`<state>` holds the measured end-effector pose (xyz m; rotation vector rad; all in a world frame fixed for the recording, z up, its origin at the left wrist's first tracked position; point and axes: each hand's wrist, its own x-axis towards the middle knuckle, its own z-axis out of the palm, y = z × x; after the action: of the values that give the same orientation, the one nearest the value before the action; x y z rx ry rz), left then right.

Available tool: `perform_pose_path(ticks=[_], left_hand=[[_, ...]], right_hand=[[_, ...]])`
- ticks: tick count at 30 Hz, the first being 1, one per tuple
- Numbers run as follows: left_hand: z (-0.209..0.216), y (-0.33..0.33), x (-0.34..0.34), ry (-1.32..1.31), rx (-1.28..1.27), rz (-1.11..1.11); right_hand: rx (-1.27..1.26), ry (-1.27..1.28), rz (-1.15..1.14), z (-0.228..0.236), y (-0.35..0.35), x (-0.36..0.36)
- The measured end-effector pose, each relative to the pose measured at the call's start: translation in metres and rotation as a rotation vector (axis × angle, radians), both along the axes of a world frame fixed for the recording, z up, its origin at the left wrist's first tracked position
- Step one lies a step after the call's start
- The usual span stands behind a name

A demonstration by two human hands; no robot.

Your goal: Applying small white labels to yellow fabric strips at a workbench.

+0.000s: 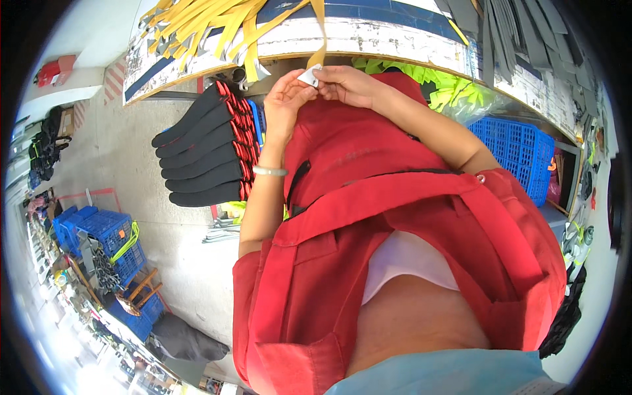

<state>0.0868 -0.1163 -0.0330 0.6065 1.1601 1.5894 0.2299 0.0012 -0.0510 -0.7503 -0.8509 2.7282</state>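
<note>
A yellow strap (318, 33) runs down over the worktable's near edge to my two hands, ending in a small whitish piece (308, 77). My right hand (347, 85) pinches this end between thumb and forefinger. On its other side, the bent fingers of my left hand (287, 99) close around the same end, thumb and fingertips together. Just what lies under the left fingertips is hidden. More yellow straps (204, 23) with grey-white ends lie in a loose heap on the table, up and left of my hands.
The worktable (375, 36) has a worn white edge. Grey strips (520, 36) hang at the far right. Black padded pieces with red edges (204, 148) are stacked at left. Neon-yellow material (454, 92) and a blue crate (517, 155) sit right; more blue crates (108, 230) stand left.
</note>
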Motion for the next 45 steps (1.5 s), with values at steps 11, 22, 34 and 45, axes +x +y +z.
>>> perform_pose_path(ticks=[11, 22, 34, 45], left_hand=[[0.044, 0.0, -0.026, 0.339, 0.172, 0.09], [0.078, 0.031, -0.059, 0.138, 0.177, -0.291], [0.093, 0.05, -0.061, -0.154, 0.327, -0.24], [0.106, 0.034, -0.027, 0.334, 0.243, -0.018]], right_hand=[[1.154, -0.193, -0.133, 0.087, 0.003, -0.018], [1.178, -0.062, 0.514, 0.158, 0.05, -0.034], [0.964, 0.061, 0.317, 0.173, 0.06, -0.051], [1.725, -0.174, -0.351, 0.115, 0.031, -0.054]])
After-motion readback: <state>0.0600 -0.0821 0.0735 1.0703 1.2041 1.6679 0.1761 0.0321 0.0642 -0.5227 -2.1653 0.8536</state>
